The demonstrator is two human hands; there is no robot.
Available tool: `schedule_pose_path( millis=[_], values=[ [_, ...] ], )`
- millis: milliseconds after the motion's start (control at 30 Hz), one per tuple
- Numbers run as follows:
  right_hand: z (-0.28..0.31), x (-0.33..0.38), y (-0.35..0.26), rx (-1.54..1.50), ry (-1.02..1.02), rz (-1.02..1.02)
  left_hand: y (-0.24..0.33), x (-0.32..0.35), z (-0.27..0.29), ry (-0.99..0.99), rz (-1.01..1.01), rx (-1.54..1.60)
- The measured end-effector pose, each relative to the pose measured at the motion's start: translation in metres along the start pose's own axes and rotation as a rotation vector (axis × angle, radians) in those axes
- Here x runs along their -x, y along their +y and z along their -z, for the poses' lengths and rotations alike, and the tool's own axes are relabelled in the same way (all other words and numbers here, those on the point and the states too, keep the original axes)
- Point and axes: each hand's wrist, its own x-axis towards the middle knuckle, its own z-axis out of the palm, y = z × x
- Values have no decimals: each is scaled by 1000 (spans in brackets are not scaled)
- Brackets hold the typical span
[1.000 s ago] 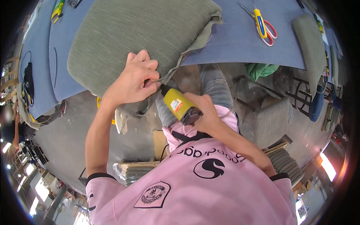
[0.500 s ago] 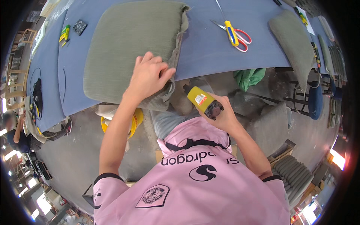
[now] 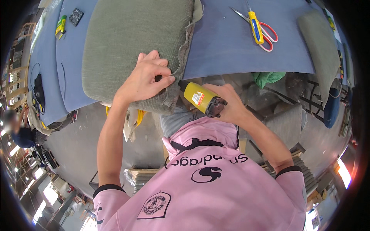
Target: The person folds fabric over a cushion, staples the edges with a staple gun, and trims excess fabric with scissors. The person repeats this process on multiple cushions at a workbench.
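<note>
A grey-green upholstered seat cushion (image 3: 131, 42) lies on a blue-covered worktable (image 3: 231, 50), overhanging its near edge. My left hand (image 3: 148, 77) pinches the loose fabric at the cushion's near right corner. My right hand (image 3: 227, 104) grips a yellow and black staple gun (image 3: 200, 99), whose nose points at that corner, just right of my left fingers. A frayed fabric flap hangs down the cushion's right side.
Scissors with yellow and red handles (image 3: 259, 29) lie on the table to the right. A second grey cushion (image 3: 322, 46) sits at the far right. A small black pad (image 3: 76, 16) and a green-yellow tool (image 3: 60, 25) lie far left. Green cloth (image 3: 268, 78) hangs under the table.
The view has tilted so the cushion sits higher and closer. My left hand went from lying flat on the cushion to pinching its corner fabric. The staple gun moved up to that corner.
</note>
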Motion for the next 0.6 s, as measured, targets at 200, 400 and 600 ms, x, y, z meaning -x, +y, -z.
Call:
schedule_pose_path(
  millis=[200, 400, 600],
  values=[
    [6, -7, 3, -56, -47, -37, 0, -2, -6, 49, 14, 3],
    [7, -12, -11, 101, -107, -133, 2, -3, -12, 92, -13, -8],
    [9, -11, -5, 112, 12, 69, 17, 7, -13, 192, -8, -119]
  ],
)
